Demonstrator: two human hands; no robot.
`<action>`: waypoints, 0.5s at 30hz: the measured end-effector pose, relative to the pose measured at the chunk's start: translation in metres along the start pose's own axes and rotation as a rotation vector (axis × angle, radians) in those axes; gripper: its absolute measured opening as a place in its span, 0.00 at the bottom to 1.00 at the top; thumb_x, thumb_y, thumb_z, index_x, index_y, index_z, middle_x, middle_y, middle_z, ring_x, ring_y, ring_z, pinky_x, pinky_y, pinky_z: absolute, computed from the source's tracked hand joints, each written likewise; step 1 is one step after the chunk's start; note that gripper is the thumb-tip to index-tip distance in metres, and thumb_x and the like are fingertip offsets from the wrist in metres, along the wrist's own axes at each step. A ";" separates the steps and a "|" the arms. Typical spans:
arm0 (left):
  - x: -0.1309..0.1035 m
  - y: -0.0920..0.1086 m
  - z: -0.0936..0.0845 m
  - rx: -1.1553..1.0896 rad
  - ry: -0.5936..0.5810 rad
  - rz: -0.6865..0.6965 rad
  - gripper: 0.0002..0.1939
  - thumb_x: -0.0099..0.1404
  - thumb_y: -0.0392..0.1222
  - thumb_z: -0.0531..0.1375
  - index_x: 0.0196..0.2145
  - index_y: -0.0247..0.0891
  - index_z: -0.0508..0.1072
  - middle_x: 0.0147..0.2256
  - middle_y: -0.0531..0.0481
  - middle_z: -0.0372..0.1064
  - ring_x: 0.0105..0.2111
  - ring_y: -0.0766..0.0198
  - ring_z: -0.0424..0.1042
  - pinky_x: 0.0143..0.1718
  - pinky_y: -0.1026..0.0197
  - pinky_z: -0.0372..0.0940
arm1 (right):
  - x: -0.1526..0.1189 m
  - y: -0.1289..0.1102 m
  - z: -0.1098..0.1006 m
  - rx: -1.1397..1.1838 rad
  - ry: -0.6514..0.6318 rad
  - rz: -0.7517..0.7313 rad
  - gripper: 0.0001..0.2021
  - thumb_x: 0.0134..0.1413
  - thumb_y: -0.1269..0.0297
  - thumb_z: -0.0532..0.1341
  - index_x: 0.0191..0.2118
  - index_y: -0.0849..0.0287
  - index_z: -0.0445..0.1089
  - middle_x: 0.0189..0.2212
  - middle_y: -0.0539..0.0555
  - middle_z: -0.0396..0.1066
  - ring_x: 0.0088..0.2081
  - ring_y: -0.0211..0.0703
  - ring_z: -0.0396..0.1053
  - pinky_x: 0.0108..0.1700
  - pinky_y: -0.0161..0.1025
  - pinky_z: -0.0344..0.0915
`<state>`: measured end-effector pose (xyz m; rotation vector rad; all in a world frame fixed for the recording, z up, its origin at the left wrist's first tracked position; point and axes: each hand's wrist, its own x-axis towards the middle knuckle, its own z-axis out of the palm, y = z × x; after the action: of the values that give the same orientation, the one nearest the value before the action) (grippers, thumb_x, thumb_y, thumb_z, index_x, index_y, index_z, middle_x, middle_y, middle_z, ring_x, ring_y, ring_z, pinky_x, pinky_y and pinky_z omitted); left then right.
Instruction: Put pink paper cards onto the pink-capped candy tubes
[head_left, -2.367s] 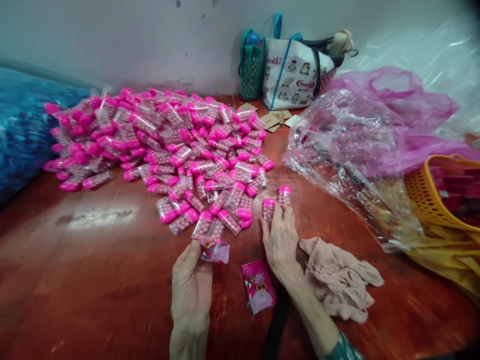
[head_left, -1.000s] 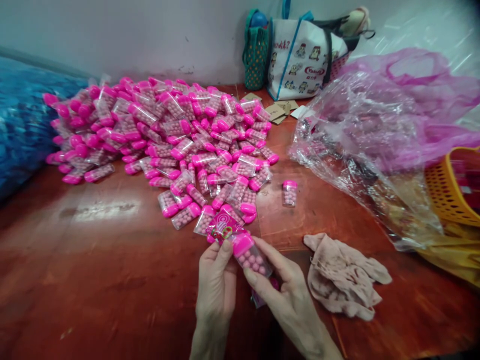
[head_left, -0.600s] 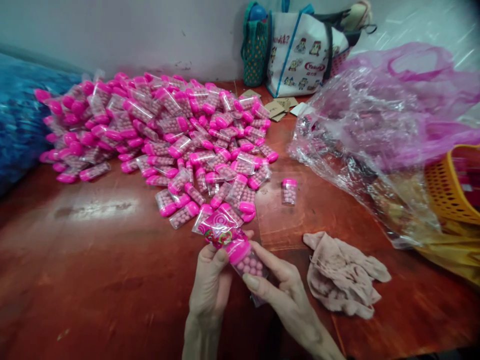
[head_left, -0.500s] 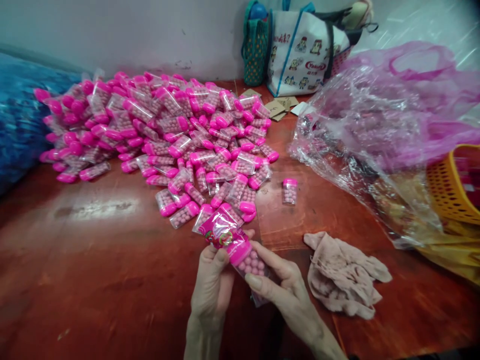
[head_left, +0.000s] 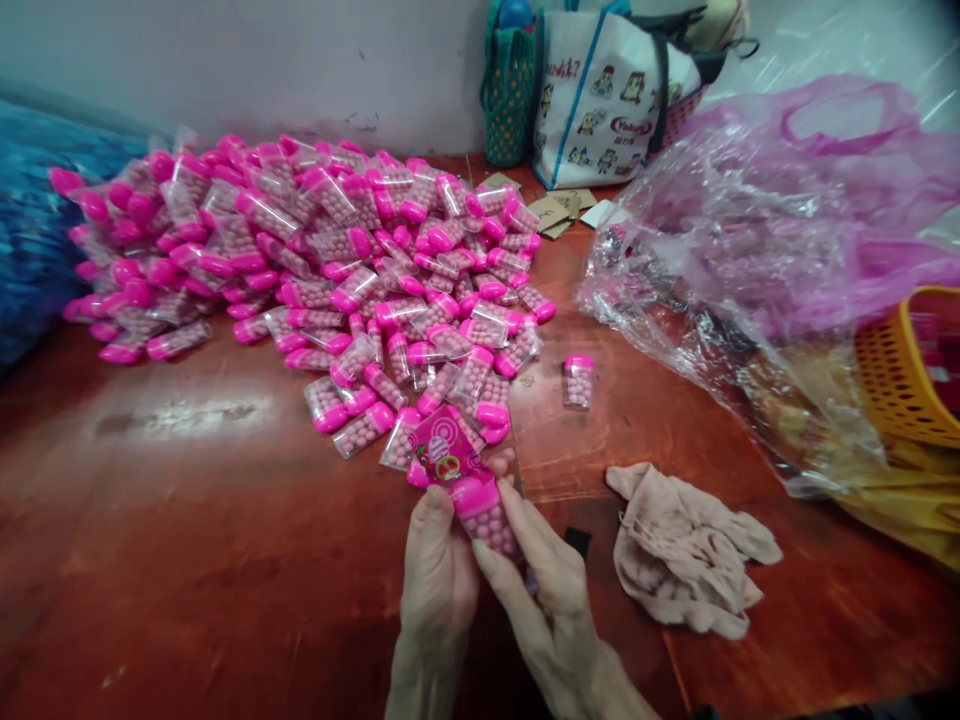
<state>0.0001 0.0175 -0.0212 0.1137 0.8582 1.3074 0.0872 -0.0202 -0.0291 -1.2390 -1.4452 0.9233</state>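
Observation:
Just in front of the heap, both my hands meet around a small clear candy bottle [head_left: 491, 525] with a pink cap and pink round candies inside. A printed pink sleeve [head_left: 450, 445] sticks out beyond its cap, tilted up and left. My left hand [head_left: 439, 580] is closed at the lower edge of the sleeve, its thumb beside the cap; its other fingers are partly hidden. My right hand [head_left: 544, 585] pinches the bottle's body between thumb and fingers. Beyond them spreads a large heap of capped candy bottles [head_left: 330, 250].
One bottle [head_left: 578, 382] stands apart, right of the heap. A crumpled beige cloth [head_left: 690, 550] lies at right, near a small black piece [head_left: 577, 541]. Clear and pink plastic bags [head_left: 750, 230], a yellow basket [head_left: 892, 370], a white tote bag [head_left: 600, 100] and a blue bag [head_left: 37, 230] surround the table.
The sleeve now stands farther out past the cap, with more of the cap showing. My hands have shifted slightly, and the black piece beside my right hand has come into view.

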 end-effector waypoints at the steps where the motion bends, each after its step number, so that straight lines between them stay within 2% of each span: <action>1: 0.000 0.001 0.000 0.011 -0.017 -0.003 0.18 0.56 0.51 0.60 0.35 0.34 0.78 0.37 0.42 0.76 0.46 0.49 0.69 0.49 0.50 0.63 | -0.001 -0.001 0.001 0.043 0.007 0.017 0.30 0.55 0.76 0.56 0.61 0.47 0.49 0.55 0.50 0.63 0.55 0.44 0.61 0.54 0.38 0.61; 5: 0.001 0.004 -0.002 0.056 -0.095 -0.018 0.19 0.58 0.54 0.57 0.35 0.36 0.78 0.39 0.42 0.75 0.46 0.49 0.69 0.47 0.50 0.64 | -0.003 -0.003 0.005 0.215 0.007 0.150 0.28 0.55 0.73 0.57 0.59 0.43 0.53 0.54 0.46 0.64 0.53 0.42 0.64 0.54 0.38 0.62; 8: 0.002 0.004 -0.002 0.100 -0.106 0.023 0.18 0.57 0.53 0.58 0.36 0.37 0.78 0.37 0.42 0.75 0.45 0.49 0.70 0.46 0.50 0.65 | -0.003 -0.003 0.005 0.213 0.020 0.218 0.26 0.55 0.71 0.58 0.58 0.44 0.57 0.51 0.47 0.67 0.51 0.43 0.66 0.52 0.38 0.64; 12: 0.002 0.000 -0.003 0.218 -0.075 0.118 0.14 0.54 0.46 0.63 0.36 0.35 0.78 0.36 0.41 0.76 0.41 0.51 0.72 0.44 0.52 0.66 | 0.000 0.001 0.005 0.009 0.096 0.128 0.24 0.53 0.73 0.58 0.57 0.52 0.60 0.48 0.53 0.70 0.47 0.45 0.69 0.49 0.39 0.66; 15: 0.003 -0.001 -0.004 0.307 0.024 0.140 0.10 0.53 0.39 0.64 0.35 0.37 0.78 0.34 0.43 0.76 0.37 0.55 0.74 0.42 0.55 0.67 | 0.001 0.004 0.005 -0.081 0.096 0.050 0.25 0.53 0.74 0.58 0.58 0.56 0.58 0.49 0.56 0.69 0.48 0.45 0.68 0.49 0.38 0.67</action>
<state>-0.0011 0.0180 -0.0256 0.4071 1.0831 1.3008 0.0835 -0.0186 -0.0339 -1.3665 -1.3925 0.8346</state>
